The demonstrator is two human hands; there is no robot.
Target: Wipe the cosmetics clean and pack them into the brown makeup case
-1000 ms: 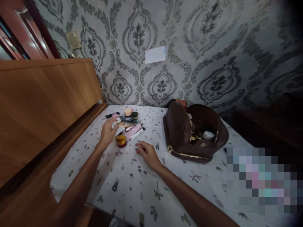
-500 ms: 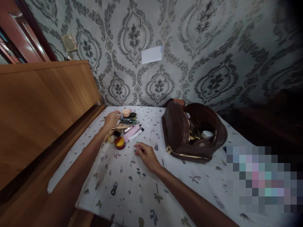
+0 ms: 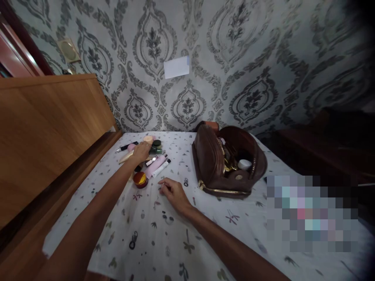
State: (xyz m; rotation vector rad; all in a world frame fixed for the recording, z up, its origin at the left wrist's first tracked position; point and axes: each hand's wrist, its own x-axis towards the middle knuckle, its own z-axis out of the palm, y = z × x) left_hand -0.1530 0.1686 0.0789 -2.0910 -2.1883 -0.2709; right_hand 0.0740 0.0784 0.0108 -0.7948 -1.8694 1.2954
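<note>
My left hand [image 3: 141,151] reaches over a cluster of cosmetics, with its fingers bent down over a dark green bottle [image 3: 157,150]. Its fingertips are partly hidden, so I cannot make out a grip. Beside it lie a peach-lidded jar [image 3: 148,139], a dark-lidded jar [image 3: 157,143], a pink tube [image 3: 154,167] and a white tube with a black cap [image 3: 161,168]. Nearer me stands an amber jar with a gold lid [image 3: 140,180]. My right hand [image 3: 173,192] rests on the cloth right of that jar, fingers loosely bent and apart, holding nothing visible.
An unzipped brown leather bag [image 3: 205,160] stands to the right, with a white-lidded jar [image 3: 244,164] and other items inside. A black pen-like item [image 3: 127,146] lies at the far left. A wooden panel [image 3: 52,128] borders the left, with patterned wallpaper [image 3: 187,105] behind.
My left hand has moved right and down over the dark green bottle, uncovering the black pen-like item. My right hand stays almost where it was. The whole view has shifted slightly.
</note>
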